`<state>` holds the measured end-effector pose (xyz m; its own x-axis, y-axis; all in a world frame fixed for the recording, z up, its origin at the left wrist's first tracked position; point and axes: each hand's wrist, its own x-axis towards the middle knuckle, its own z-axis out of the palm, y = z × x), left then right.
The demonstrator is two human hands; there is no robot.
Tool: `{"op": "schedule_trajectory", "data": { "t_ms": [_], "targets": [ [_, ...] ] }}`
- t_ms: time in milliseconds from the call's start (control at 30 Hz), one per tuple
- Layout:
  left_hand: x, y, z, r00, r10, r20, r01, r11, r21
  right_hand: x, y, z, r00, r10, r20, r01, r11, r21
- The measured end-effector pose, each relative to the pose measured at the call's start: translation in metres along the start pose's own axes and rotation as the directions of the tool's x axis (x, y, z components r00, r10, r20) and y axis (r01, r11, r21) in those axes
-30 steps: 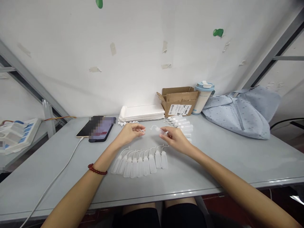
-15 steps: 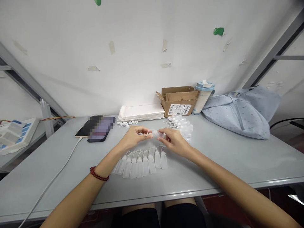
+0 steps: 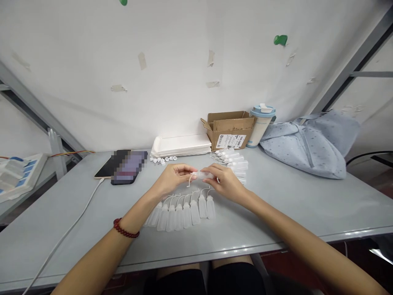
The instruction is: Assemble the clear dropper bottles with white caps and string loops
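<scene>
Between my two hands, above the table, is a small translucent squeeze bottle [image 3: 200, 175] with a thin strap hanging from its neck end. The fingertips of my left hand [image 3: 174, 179] pinch the neck end. My right hand [image 3: 226, 181] grips the body from the other side and hides part of it. Below the hands lies a row of similar bottles [image 3: 179, 217], each with a thin curved strap or tube pointing away from me. Past my right hand, more bottles [image 3: 239, 165] lie in a fanned row. Several small white caps [image 3: 162, 160] sit at the back.
At the back stand a stack of white envelopes [image 3: 184, 145], a cardboard box [image 3: 229, 129] and a lidded cup [image 3: 260, 127]. A blue cloth bag [image 3: 303, 147] lies on the right. Two phones [image 3: 127, 168] and a white cable [image 3: 76, 221] are on the left of the grey table [image 3: 307, 209].
The bottle in my hands has turned a little, and its strap now hangs down below my left fingers. Both hands stay in nearly the same place. The view has shifted slightly.
</scene>
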<state>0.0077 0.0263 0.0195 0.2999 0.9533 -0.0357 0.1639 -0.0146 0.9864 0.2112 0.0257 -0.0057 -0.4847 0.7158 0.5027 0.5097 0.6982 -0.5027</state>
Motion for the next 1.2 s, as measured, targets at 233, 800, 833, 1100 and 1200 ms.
{"op": "schedule_trajectory", "data": {
  "t_ms": [233, 800, 833, 1100, 1200],
  "targets": [
    [-0.002, 0.003, 0.0, 1.0, 0.012, -0.007, -0.012, 0.999, 0.03, -0.002, -0.001, 0.001, 1.0, -0.009, -0.011, 0.009, 0.999, -0.032],
    [0.0, -0.002, 0.002, 0.999, 0.038, -0.01, -0.037, 0.996, 0.084, 0.0, -0.004, 0.0, 0.999, 0.025, -0.028, -0.025, 1.0, 0.01],
    [0.0, -0.003, 0.002, 1.0, 0.023, 0.006, -0.023, 0.995, 0.092, 0.0, -0.004, 0.0, 0.999, 0.017, -0.039, -0.017, 1.0, 0.007],
    [-0.001, -0.003, 0.001, 0.991, 0.064, 0.117, -0.089, 0.97, 0.226, -0.002, -0.005, 0.0, 0.999, 0.0, -0.047, 0.0, 1.0, -0.016],
    [-0.003, 0.002, 0.004, 0.991, 0.12, 0.057, -0.13, 0.96, 0.248, 0.0, -0.006, -0.001, 0.999, 0.039, -0.022, -0.039, 0.999, 0.005]
  ]
}}
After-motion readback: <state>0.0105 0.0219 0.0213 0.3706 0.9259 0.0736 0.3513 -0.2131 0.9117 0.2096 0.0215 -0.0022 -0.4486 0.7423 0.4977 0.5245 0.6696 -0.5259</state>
